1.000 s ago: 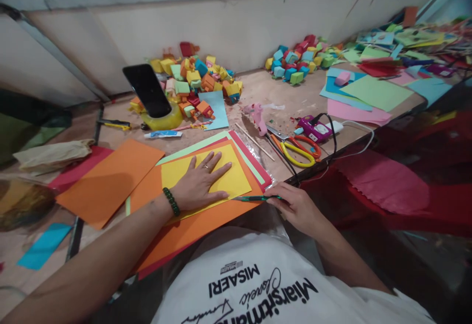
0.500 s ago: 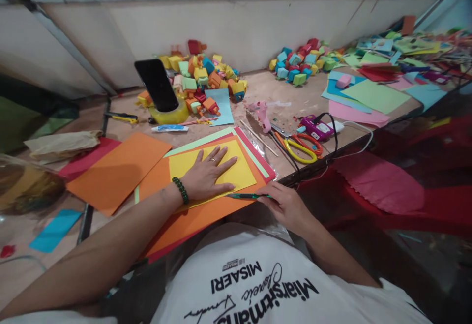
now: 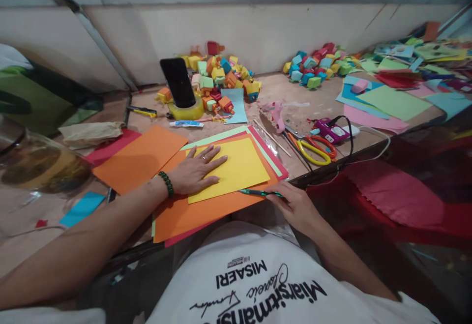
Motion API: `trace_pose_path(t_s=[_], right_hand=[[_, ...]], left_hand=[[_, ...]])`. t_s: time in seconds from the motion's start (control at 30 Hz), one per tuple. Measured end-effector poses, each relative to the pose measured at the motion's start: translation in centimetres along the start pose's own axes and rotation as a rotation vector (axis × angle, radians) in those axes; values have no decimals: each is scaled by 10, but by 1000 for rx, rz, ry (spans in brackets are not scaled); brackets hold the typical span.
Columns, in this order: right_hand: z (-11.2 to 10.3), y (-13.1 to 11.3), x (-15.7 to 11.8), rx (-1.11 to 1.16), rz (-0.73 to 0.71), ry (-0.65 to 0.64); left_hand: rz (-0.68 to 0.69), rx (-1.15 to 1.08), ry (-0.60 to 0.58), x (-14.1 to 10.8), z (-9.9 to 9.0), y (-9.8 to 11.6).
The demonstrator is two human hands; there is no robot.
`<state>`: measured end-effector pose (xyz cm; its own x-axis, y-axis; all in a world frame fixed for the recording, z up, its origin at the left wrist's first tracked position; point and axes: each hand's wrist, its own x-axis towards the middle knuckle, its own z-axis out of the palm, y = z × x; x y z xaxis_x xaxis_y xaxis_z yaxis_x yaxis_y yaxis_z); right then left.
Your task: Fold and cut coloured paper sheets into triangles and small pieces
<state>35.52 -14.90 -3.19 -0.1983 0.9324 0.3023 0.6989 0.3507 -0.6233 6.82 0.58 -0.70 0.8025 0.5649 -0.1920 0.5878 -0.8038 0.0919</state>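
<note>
Seemingly tracing yellow paper [image 3: 243, 162].
Pressing with spread left hand [image 3: 192, 171]; pinching pen [image 3: 254, 192] in right hand [image 3: 295, 205], four o'clock; next, brace firmly.

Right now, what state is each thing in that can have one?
Yellow sheet: lying flat on orange paper
Left hand: spread open on that sheet
Right hand: closed on a green-and-black pen-like tool
Phone: tilted, propped at the yellow tape roll, screen dark
Pink glue gun: lying down
Scissors: lying down; open or shut unclear
Purple socket block: black plug apparently inserted
</note>
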Motion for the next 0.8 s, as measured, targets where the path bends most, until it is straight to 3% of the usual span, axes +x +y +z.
trace_pose_path(t_s=[0.3,0.8], right_hand=[[6,-15,5,-21,-30,0],[34,-38,18,-53,-155,-2]], left_hand=[[11,-16,9,1,0,2],[23,-65,28,2,3,1]])
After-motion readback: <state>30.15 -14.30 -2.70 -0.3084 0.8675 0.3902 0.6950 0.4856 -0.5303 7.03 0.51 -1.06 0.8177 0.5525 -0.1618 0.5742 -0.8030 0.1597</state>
